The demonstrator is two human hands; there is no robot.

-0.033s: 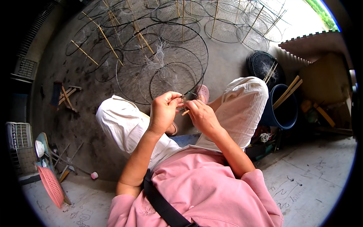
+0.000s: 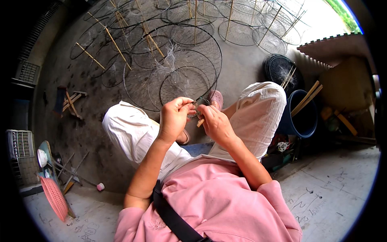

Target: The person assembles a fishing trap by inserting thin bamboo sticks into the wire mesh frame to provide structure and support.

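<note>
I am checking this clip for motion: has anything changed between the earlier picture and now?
Nothing visibly changed. The left hand and the right hand are pinched together as before at the rim of the wire ring, with a small stick poking out under the right hand.

floor: grey concrete [image 2: 242, 64] | daylight | blue bucket [image 2: 302, 117] right | pink basket [image 2: 54, 197] left

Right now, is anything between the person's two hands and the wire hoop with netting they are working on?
Nothing visible. The left hand and right hand meet at the near rim of the wire hoop, fingers pinching something small there, too small to identify. The bamboo sticks and blue bucket lie off to the sides.
</note>
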